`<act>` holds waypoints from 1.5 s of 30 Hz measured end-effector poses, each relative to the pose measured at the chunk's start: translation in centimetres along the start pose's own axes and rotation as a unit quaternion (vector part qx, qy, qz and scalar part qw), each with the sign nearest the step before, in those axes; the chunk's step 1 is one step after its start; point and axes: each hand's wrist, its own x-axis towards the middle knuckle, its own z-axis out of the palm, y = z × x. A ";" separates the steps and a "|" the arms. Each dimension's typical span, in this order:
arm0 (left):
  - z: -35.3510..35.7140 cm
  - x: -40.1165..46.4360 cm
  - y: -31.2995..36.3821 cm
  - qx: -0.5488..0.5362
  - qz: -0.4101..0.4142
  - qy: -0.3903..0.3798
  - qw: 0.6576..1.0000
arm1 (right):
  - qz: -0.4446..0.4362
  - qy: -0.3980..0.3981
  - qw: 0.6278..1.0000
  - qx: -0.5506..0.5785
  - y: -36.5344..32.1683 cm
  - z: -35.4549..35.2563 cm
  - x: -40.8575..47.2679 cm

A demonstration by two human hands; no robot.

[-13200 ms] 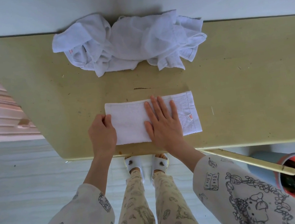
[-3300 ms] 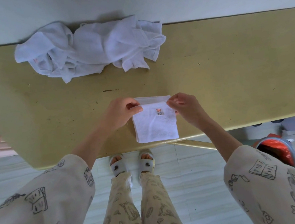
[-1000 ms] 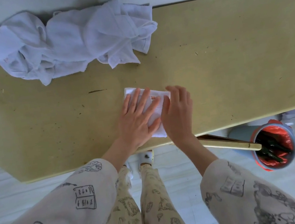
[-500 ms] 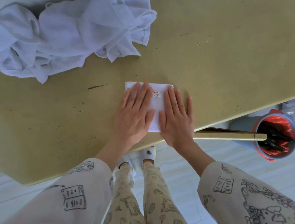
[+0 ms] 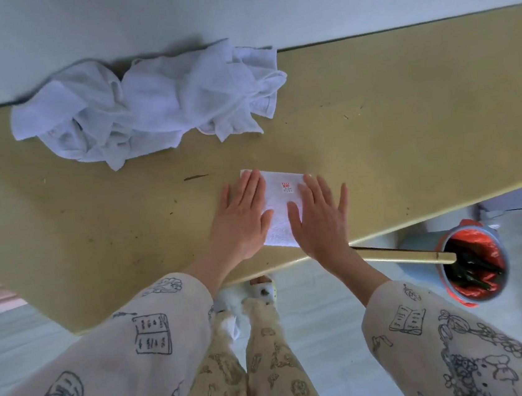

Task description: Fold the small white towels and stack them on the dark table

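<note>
Olive-yellow counter (image 5: 407,122) runs along a pale wall, w/ scuffs and a short dark mark on top, just left of the folded towel (image 5: 282,208), which is your landmark here.

Folded towel sits near the counter's front edge, directly in front of you. It's a small white square, flat on the counter, w/ a small red label facing up near its far side.

Your left hand (image 5: 242,219) lies flat on the towel's left part, fingers straight and together, pointing away from you, pressing down; nothing gripped. Your right hand (image 5: 319,220) lies flat on the towel's right part, fingers straight and a bit spread, outer fingers reaching past the towel's right edge onto the counter; also pressing, nothing gripped. A strip of towel w/ the label shows between the 2 hands.

Pile of unfolded towels (image 5: 145,110) lies well beyond the folded towel and to its left, crumpled against the wall at the counter's far edge. Can't tell how many are in it.

Below and right of the folded towel, under the counter's front edge, a yellow rail (image 5: 403,256) juts out toward a bin w/ a red liner (image 5: 472,265) on the floor. You're in printed cream sleeves and trousers, slippers visible under the counter edge, pale floor.
</note>
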 end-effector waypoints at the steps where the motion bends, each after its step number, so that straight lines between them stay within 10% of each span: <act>1: -0.6 0.0 0.0 -0.008 0.003 -0.014 1.000 | 0.009 0.013 1.000 0.021 -0.4 -0.7 0.8; 8: -1.1 -0.6 -0.4 -0.072 -0.007 0.027 0.997 | -0.083 -0.133 0.987 0.028 -1.3 -2.6 6.2; 14: -0.9 -2.7 2.3 -0.188 -0.169 0.136 0.958 | -0.101 -0.231 0.968 0.015 -1.6 -2.9 7.6; 21: 1.0 -12.6 4.3 -0.339 -0.419 0.289 0.791 | -0.102 -0.330 0.936 0.065 -3.1 -3.4 4.9; 25: 0.5 -20.4 4.4 -0.379 -0.481 0.323 0.721 | -0.245 -0.319 0.915 0.027 -6.5 -6.5 1.3; 34: 0.8 -41.3 9.3 -0.342 -0.589 0.424 0.597 | -0.560 -0.286 0.776 -0.034 -18.4 -13.6 -13.7; 45: 8.5 -76.2 27.4 -0.206 -0.743 0.456 0.444 | -0.756 -0.313 0.575 0.008 -31.5 -14.1 -54.3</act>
